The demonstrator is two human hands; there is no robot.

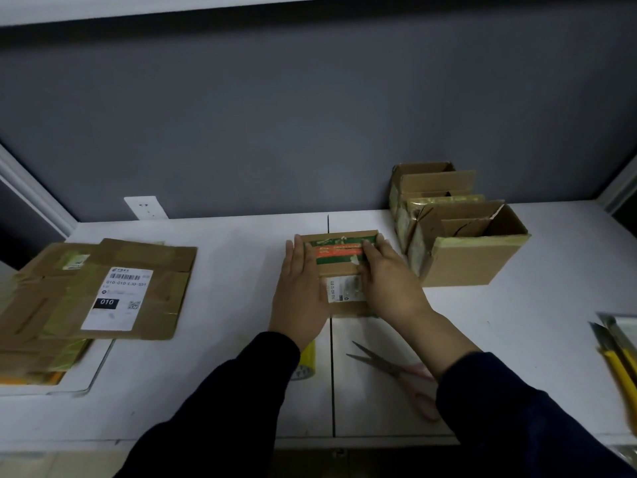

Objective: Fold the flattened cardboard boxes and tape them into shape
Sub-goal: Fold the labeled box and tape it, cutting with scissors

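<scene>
Cardboard this thin looks light and easily crushed, so the small box [339, 269], at twelve o'clock on the tabletop [224, 291], is best steadied by its sides, where the left hand [300, 291] at nine o'clock and right hand [393, 284] at three press flat-fingered.

A white shipping label [117, 298] on the top flattened cardboard box [148, 257], at the counter's left, carries a barcode, a line reading roughly "010-010-L30-S51", a black block [106, 302] with "010" in white, and a QR code. On the small box [339, 270] in the middle, a white sticker [346, 288] has sideways print and a green and red strip [339, 251] has lettering, both too blurred to read.
</scene>
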